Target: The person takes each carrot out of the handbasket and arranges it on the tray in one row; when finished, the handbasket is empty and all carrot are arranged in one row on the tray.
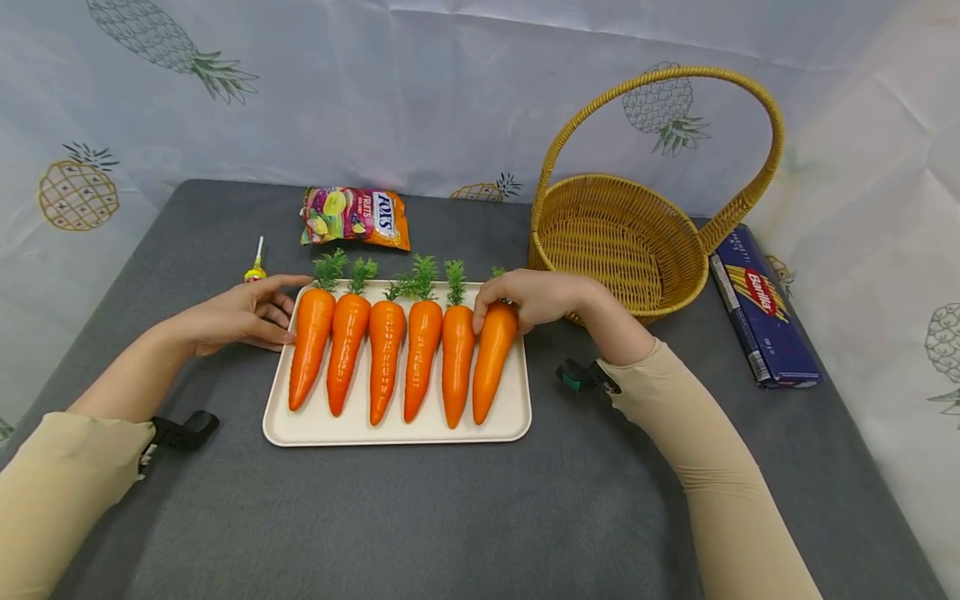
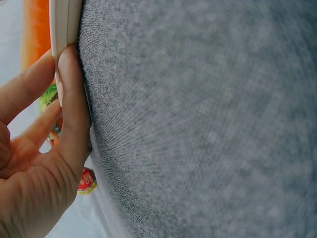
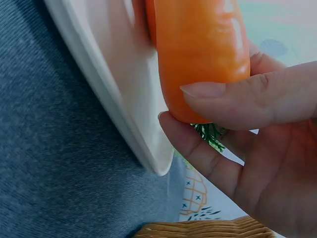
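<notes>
Several orange carrots (image 1: 386,358) with green tops lie side by side on a cream rectangular tray (image 1: 330,432). At the tray's left edge, my left hand (image 1: 238,317) pinches the rim; in the left wrist view the thumb and fingers (image 2: 74,104) sit on either side of it. My right hand (image 1: 534,298) grips the rightmost carrot (image 1: 493,367) by its thick top end. The right wrist view shows the thumb across this carrot (image 3: 203,44) and a fingertip under its end. Most of its green top is hidden behind the hand.
A wicker basket (image 1: 615,237) with a tall handle stands behind the right hand. Right of it lies a blue Barilla spaghetti box (image 1: 772,312). Behind the tray is a Fox's candy bag (image 1: 356,218), and a lollipop (image 1: 256,268) lies near the left hand.
</notes>
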`<state>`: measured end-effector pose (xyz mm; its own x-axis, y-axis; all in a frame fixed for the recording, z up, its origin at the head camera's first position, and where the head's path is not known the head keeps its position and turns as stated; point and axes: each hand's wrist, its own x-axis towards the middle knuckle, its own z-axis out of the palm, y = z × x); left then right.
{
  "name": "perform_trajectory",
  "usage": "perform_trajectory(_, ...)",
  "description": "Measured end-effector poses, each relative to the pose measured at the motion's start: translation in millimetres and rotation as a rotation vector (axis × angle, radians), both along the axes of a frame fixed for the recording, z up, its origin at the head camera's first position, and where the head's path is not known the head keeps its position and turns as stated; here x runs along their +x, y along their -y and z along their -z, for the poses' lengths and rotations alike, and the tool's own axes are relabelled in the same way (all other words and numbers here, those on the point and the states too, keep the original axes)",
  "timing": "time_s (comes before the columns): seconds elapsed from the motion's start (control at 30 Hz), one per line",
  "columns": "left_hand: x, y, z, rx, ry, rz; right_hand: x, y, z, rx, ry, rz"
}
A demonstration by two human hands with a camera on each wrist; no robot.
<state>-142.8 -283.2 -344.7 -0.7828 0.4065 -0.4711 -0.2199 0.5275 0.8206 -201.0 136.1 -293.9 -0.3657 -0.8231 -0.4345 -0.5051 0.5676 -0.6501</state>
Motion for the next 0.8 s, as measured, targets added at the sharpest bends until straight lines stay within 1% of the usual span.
perform_trajectory(0.3, 0.3, -0.2, -0.2, 0.004, -0.001, 0.000, -0.2, 0.1, 7.4, 0.013, -0.014, -0.005)
perform_trajectory(0.57, 0.9, -0.6, -0.2, 0.003, -0.004, 0.002, -1.6, 0.8, 11.5, 0.027, -0.005, 0.002)
perform_trajectory(0.7, 1.1, -0.7, -0.3, 0.006, -0.006, 0.004, -1.3, 0.3, 11.7, 0.008, -0.011, 0.027)
perform_trajectory(0.8, 1.0, -0.8, -0.8, 0.007, -0.006, 0.003, -1.6, -0.8, 10.7, -0.032, -0.029, 0.046)
